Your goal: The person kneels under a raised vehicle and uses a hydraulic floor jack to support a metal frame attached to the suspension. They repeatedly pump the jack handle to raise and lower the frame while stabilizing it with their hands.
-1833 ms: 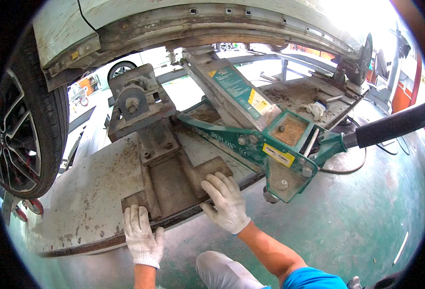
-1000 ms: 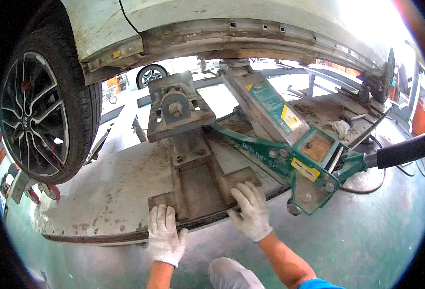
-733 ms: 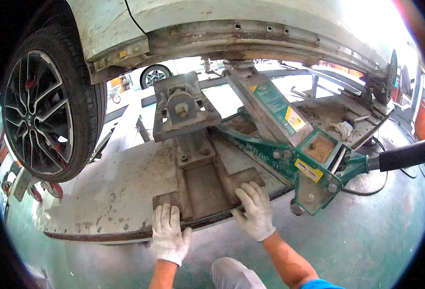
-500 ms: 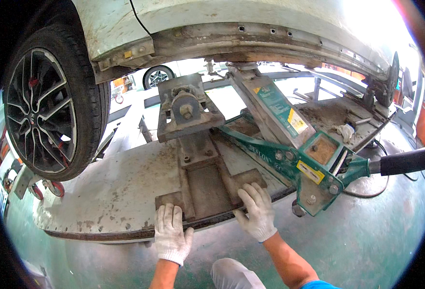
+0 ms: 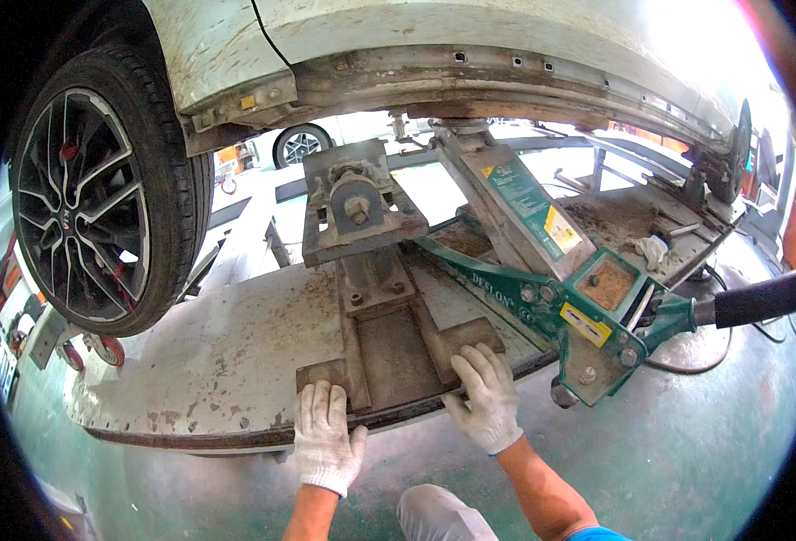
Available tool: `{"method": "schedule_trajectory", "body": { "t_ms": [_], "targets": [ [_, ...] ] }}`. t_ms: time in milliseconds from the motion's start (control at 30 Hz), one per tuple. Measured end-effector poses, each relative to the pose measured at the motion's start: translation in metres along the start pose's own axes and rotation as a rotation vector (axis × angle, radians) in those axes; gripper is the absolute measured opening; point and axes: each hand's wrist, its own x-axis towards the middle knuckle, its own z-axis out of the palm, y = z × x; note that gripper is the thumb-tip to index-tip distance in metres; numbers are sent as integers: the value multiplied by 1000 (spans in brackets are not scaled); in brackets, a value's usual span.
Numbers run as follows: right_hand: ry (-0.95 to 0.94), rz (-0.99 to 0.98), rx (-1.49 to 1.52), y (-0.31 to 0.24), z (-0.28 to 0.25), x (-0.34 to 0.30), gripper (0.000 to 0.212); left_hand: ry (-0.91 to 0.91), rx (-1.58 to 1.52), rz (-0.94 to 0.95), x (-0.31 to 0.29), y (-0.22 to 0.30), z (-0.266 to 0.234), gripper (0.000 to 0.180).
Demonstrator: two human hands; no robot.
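Note:
A heavy, dirty steel clamp stand (image 5: 386, 347) rests on the pale platform, with a bolted clamp head (image 5: 355, 209) on top. My left hand (image 5: 327, 440), in a white knit glove, lays its stretched fingers on the left foot plate of the stand's base, thumb apart. On the right foot plate rest the fingers of my gloved right hand (image 5: 487, 401), slightly bent, its thumb spread toward the platform's front edge. Neither hand is wrapped round anything. Just right of the stand, a green floor jack (image 5: 596, 311) reaches its raised arm under the car's sill (image 5: 470, 86).
The scuffed platform (image 5: 208, 361) has a dark front edge. A car wheel (image 5: 82, 207) hangs at the left, above red casters (image 5: 109, 350). The jack's black handle (image 5: 759, 305) juts out at the right. A crumpled white cloth (image 5: 652, 251) lies farther back near metal bars.
The view has shifted slightly, so everything sits a little farther right. Both hands keep the same place on the stand's foot plates.

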Motion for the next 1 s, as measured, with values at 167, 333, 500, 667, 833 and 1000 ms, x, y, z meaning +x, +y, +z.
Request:
{"method": "schedule_trajectory", "body": {
  "t_ms": [167, 333, 500, 667, 833, 1000],
  "targets": [
    [9, -13, -7, 1, 1, -1, 67, 4, -13, 7, 0, 1, -1, 86],
    [4, -11, -12, 0, 0, 0, 66, 8, -10, 5, 1, 1, -1, 85],
    [11, -16, -4, -1, -1, 1, 65, 9, -14, 4, 1, 1, -2, 84],
    [7, -5, -13, -2, -1, 1, 68, -8, -8, -5, 1, 1, -2, 85],
    [8, -10, -10, -1, -2, 1, 67, -14, -11, -5, 1, 1, -2, 85],
    [13, -26, -13, 0, -1, 1, 68, 0, 0, 4, 1, -1, 1, 86]
  ]
}}
